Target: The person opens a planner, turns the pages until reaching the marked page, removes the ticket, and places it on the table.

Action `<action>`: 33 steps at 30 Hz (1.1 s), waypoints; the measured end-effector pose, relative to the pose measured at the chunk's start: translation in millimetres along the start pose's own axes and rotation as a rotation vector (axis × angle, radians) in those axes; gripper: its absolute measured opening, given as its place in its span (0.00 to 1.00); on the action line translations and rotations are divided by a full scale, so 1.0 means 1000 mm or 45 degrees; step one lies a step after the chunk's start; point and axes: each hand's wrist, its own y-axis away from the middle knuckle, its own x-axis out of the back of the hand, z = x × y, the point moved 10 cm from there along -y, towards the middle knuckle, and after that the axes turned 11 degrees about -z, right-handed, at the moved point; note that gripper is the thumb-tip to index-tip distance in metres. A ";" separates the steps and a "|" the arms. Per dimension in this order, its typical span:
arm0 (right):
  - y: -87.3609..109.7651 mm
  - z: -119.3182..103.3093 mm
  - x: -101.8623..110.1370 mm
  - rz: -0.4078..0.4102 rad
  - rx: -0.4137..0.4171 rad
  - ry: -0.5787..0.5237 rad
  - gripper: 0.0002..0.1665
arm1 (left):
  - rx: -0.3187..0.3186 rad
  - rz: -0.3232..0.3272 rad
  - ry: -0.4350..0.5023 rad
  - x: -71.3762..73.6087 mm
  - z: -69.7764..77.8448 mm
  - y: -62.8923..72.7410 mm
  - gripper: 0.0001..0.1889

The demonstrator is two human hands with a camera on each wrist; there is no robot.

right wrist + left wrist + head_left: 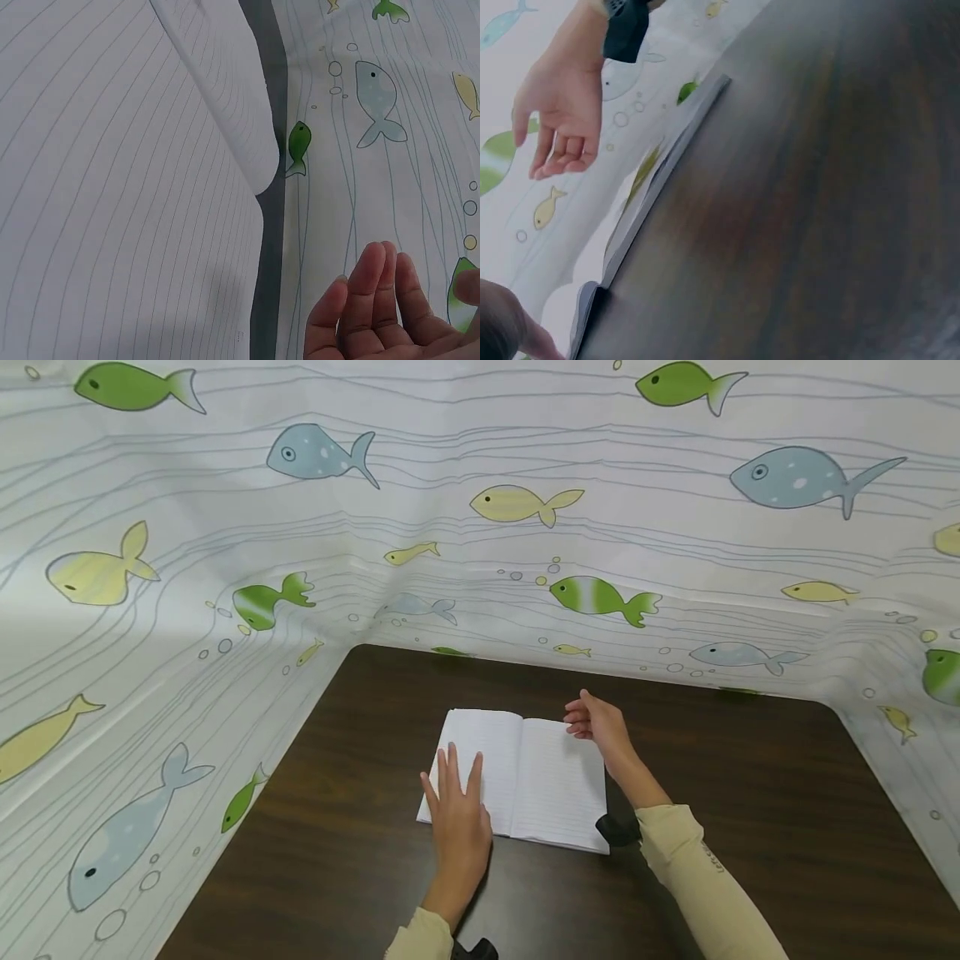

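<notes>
An open notebook (pixel 555 777) with ruled white pages lies flat on the dark wooden table. My left hand (pixel 459 818) rests on the left page, its fingers straight and spread. Over the upper right corner of the right page is my right hand (pixel 600 727), raised, with fingers loosely bent and nothing held in them. In the right wrist view the right hand (pixel 390 307) shows at the lower right, apart from the ruled pages (pixel 135 195). The left wrist view catches the notebook's edge (pixel 667 169) low on the table, with the right hand (pixel 562 120) above it.
The dark wood table (pixel 337 793) is bordered by a white sheet (pixel 450 460) printed with green, blue and yellow fish, rising at the back and sides. A black wrist device (pixel 618 829) sits by the right sleeve (pixel 697 877), and another (pixel 476 950) by the left wrist.
</notes>
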 end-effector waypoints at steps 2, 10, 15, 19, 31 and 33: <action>0.003 -0.006 0.001 0.010 0.023 0.047 0.28 | -0.100 -0.140 0.016 -0.010 0.007 0.000 0.42; -0.002 0.002 0.013 0.106 0.147 0.639 0.18 | -0.389 -0.524 0.267 -0.044 0.031 0.011 0.25; -0.005 0.012 0.011 0.017 0.151 0.914 0.18 | -0.399 -0.664 0.193 -0.053 0.032 0.017 0.24; -0.008 0.022 0.008 -0.070 0.126 1.121 0.23 | -0.379 -0.716 0.163 -0.054 0.030 0.018 0.25; -0.009 0.036 0.013 -0.080 0.058 1.220 0.26 | -0.353 -0.744 0.199 -0.058 0.027 0.019 0.26; -0.009 0.031 0.014 -0.034 0.100 1.216 0.24 | -0.350 -0.733 0.205 -0.058 0.027 0.019 0.26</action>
